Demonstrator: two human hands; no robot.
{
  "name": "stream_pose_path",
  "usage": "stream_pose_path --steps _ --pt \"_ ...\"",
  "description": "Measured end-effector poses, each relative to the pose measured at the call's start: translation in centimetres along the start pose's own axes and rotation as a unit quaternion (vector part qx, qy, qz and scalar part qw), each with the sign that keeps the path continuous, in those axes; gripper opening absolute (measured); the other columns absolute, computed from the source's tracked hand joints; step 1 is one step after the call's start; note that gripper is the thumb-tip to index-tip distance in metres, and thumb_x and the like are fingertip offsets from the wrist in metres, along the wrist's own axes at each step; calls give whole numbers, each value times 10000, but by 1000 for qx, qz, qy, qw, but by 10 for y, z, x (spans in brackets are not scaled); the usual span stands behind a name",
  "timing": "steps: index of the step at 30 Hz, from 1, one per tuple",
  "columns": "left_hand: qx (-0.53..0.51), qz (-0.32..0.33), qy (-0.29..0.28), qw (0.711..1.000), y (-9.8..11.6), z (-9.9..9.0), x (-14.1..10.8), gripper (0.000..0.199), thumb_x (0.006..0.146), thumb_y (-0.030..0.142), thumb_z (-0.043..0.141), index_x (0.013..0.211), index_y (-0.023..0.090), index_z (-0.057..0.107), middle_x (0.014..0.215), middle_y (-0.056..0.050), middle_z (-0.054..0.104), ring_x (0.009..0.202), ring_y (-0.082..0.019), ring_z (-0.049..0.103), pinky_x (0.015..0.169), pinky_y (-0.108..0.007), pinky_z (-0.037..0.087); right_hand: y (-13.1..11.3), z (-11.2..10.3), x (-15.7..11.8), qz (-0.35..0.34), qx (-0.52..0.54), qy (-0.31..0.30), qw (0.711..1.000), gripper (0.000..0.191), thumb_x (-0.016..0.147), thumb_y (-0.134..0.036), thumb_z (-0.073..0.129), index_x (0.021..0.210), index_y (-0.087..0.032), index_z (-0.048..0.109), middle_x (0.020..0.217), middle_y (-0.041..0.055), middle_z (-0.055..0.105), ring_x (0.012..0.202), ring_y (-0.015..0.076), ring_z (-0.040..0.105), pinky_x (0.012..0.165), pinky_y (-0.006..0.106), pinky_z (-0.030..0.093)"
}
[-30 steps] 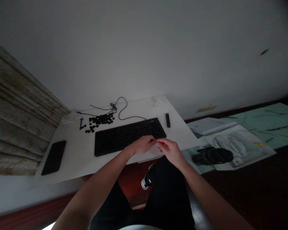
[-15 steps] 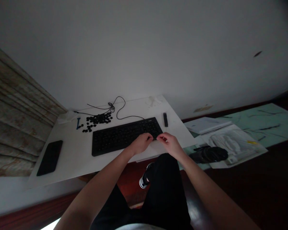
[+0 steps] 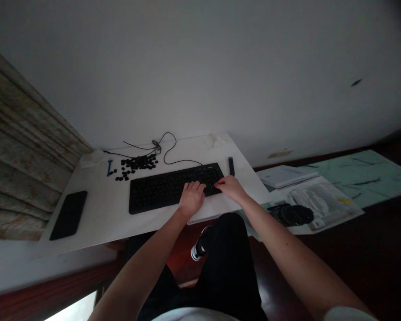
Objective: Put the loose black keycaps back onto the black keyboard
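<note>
A black corded keyboard [image 3: 155, 189] lies on the white desk, slightly slanted. My left hand [image 3: 192, 196] rests on its right half, with the fingers apart and the palm down. Over the right end of the keyboard, my right hand [image 3: 230, 186] has thumb and forefinger pinched together. Whatever sits between those fingertips is too small and dark to make out. Behind the keyboard's left end is a heap of loose black keycaps [image 3: 142, 162], with several strewn around it.
A blue tool [image 3: 109, 168] lies left of the keycaps. A black phone-like slab [image 3: 68, 215] is at the desk's left. A dark stick-shaped object [image 3: 231, 166] lies beyond my right hand. The cable [image 3: 173, 145] loops behind. Papers [image 3: 287, 176] and a black bundle [image 3: 292, 215] lie right, lower down.
My hands have moved from the keyboard's front right edge onto its keys. My left hand went from a pinch to spread fingers; my right hand is still pinched.
</note>
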State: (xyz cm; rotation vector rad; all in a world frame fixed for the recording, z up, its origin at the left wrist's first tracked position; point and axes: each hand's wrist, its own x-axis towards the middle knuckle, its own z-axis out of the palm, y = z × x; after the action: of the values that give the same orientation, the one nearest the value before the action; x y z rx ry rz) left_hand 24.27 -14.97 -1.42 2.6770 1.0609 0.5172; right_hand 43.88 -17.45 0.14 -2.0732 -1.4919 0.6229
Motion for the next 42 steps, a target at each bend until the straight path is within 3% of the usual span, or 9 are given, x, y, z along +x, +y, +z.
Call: stream_pose_path --steps 8,18,23,28,32,35,39,42 --pt "-5 0 1 1000 -2 -2 -2 229 902 157 491 1098 183 607 1004 -95 621 987 -266 568 898 -426 397 -4 5 -4 0 -51 33 998 110 736 -239 686 669 -220 771 693 55 744 690 224 696 623 295 475" --pt "-24 2 -5 1000 -4 -1 -3 249 891 154 492 1107 192 610 1025 -105 618 1008 -275 562 911 -442 394 -1 8 -6 17 -6 52 998 114 734 -303 680 691 -211 732 698 32 724 667 198 663 627 292 458" --pt "-30 -2 -6 1000 -3 -3 -3 252 901 161 480 1121 191 598 1036 -101 620 1018 -271 563 928 -441 394 9 0 -11 -4 20 137 990 190 801 -318 568 809 -207 722 722 37 708 669 196 630 658 309 456" --pt "-113 -22 18 993 -5 -5 -5 270 916 176 459 1168 176 553 1073 -108 620 1047 -262 563 957 -438 409 23 -7 -25 13 83 214 973 242 821 -357 550 878 -178 703 694 45 668 619 195 572 659 330 448" --pt "-261 -82 78 959 -2 -8 -3 252 992 236 365 1153 181 552 1112 -111 627 1086 -230 570 993 -417 422 11 3 -45 9 204 193 960 292 806 -461 620 871 -186 689 723 42 675 613 181 562 627 322 452" --pt "-410 -99 74 904 3 -13 1 319 1027 335 333 1235 201 534 1249 -102 611 1192 -199 549 1051 -384 411 -13 15 -59 27 357 96 929 343 749 -497 707 919 -199 683 731 24 682 574 159 567 534 285 440" --pt "-542 -80 17 837 9 -22 2 409 1033 408 321 1369 241 483 1454 -88 506 1348 -198 455 1100 -370 393 -48 23 -69 82 553 -31 828 382 706 -461 773 997 -224 703 909 44 735 678 167 660 553 274 501" --pt "-580 -56 -4 813 9 -28 -1 447 1015 432 387 1416 247 459 1494 -103 466 1353 -227 456 1097 -402 407 -61 21 -67 108 629 -62 768 352 668 -404 813 963 -226 741 911 48 747 764 178 689 617 277 546"
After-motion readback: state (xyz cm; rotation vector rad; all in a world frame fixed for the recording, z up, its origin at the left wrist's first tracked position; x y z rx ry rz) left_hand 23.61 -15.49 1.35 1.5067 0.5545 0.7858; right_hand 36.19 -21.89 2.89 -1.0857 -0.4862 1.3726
